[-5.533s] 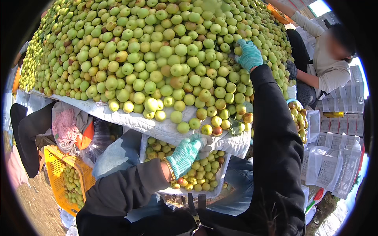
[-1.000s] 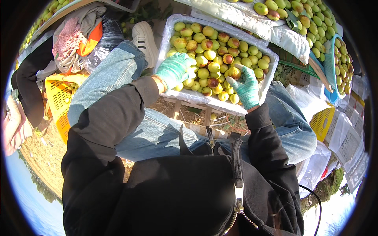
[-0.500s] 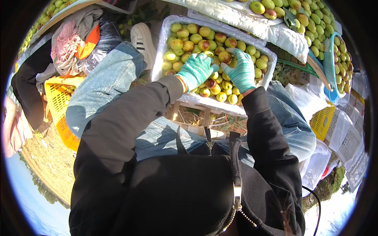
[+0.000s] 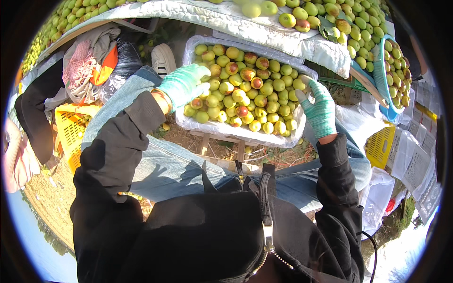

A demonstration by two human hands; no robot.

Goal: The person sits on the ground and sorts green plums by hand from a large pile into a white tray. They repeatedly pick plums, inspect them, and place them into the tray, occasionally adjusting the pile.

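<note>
A white crate (image 4: pixel 302 123) lined with clear plastic film stands in front of me, filled with round yellow-green jujubes (image 4: pixel 247 89), some blushed red-brown. My left hand (image 4: pixel 181 87), in a striped green-and-white glove, is at the crate's left side, its fingers stretched out over the rim and the outermost fruit. At the right rim is my right hand (image 4: pixel 319 108) in a matching glove, thumb and fingers apart beside the end jujubes. Neither hand shows a fruit in its grasp. Whether the fingertips touch the rim or the fruit is hard to tell.
A padded white cloth edge (image 4: pixel 283 40) borders a raised heap of jujubes (image 4: pixel 361 28) behind the crate. A blue basket (image 4: pixel 383 70) of fruit stands at the right, above a yellow crate (image 4: pixel 380 146). At left are an orange-yellow crate (image 4: pixel 68 134) and bundled cloth (image 4: pixel 80 63).
My hands have parted from the middle of the fruit, the left to the crate's left side, the right to its right rim. The fruit surface between them is now uncovered.
</note>
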